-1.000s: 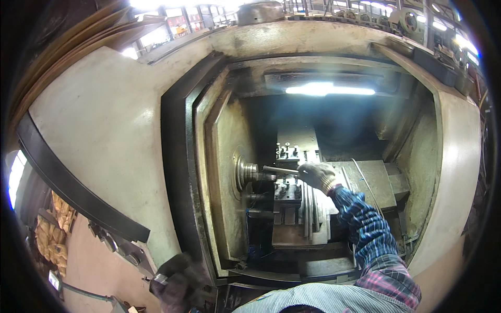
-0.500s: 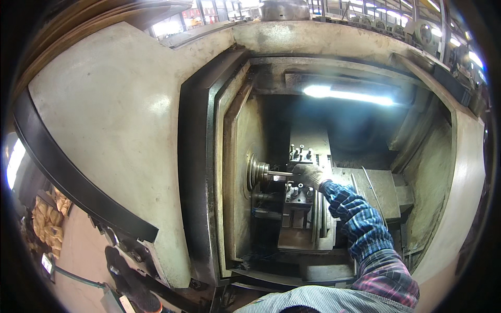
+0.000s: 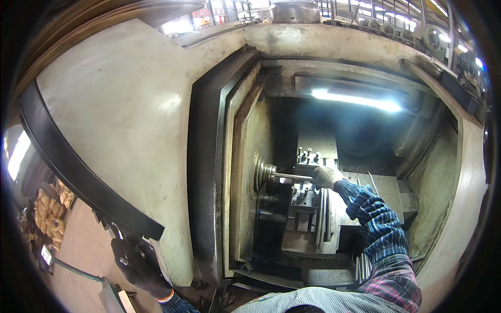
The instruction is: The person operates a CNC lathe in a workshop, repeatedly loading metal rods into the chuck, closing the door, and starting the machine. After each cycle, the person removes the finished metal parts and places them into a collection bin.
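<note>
My right hand (image 3: pixel 327 177), in a pale knit glove, closes around the outer end of a slim metal rod (image 3: pixel 293 177). The rod stands out sideways from the round chuck (image 3: pixel 265 172) of a lathe and passes between two rows of bolts on the tool post (image 3: pixel 307 195). My fingers hide its right end. At the lower left, my left hand (image 3: pixel 136 261), in a black glove, is curled beside a curved metal handle (image 3: pixel 117 230) under the machine's door panel. A small shiny metal piece shows at its fingers; what it is I cannot make out.
A bright tube lamp (image 3: pixel 357 99) shines at the back of the enclosure. Several loose rods (image 3: pixel 363 268) lie below my right forearm. The large pale door (image 3: pixel 120 115) fills the left side, with a dark frame edge (image 3: pixel 203 172). Wrapped brown bundles (image 3: pixel 50 216) lie at far left.
My right hand has moved right, away from the chuck, and more of the rod shows. My left hand has risen closer to the curved handle. The whole view has shifted slightly.
</note>
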Motion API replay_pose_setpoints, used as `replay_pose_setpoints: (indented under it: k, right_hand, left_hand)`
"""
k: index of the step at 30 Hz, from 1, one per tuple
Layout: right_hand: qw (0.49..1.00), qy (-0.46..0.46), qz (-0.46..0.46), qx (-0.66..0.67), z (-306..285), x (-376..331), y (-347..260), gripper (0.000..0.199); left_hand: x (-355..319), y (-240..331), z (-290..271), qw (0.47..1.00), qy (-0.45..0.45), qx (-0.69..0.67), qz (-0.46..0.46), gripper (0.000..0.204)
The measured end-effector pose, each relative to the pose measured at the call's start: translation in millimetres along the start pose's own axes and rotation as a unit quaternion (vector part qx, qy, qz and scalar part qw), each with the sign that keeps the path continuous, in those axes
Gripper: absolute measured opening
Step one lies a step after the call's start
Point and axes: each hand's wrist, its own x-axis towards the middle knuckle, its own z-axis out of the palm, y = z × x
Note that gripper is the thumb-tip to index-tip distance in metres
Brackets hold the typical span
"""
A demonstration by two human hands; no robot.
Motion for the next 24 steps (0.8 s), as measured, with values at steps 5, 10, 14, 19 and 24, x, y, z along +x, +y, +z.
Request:
replay_pose_setpoints:
  k: [5, 10, 14, 19, 24]
  right_hand:
    - [0.994, -0.058, -0.095, 0.007, 3, 52, -67, 0.044]
    - [0.991, -0.102, -0.081, -0.027, 14, 72, -68, 0.047]
    - [0.993, -0.076, -0.085, 0.028, -4, 47, -105, 0.048]
    - [0.991, -0.092, -0.1, 0.008, 7, 58, -78, 0.041]
    - [0.994, -0.1, -0.026, 0.04, -35, 6, -127, 0.072]
  left_hand:
    - [-7, -5, 13, 0.998, 0.039, -0.018, -0.052, 0.028]
    - [1, 17, 8, 0.777, 0.025, -0.485, -0.401, 0.03]
    - [6, 11, -14, 0.891, -0.054, -0.34, -0.294, 0.035]
    - [-7, 23, -14, 0.776, -0.036, -0.521, -0.355, 0.041]
    - [-16, 34, -37, 0.955, 0.019, -0.273, -0.116, 0.038]
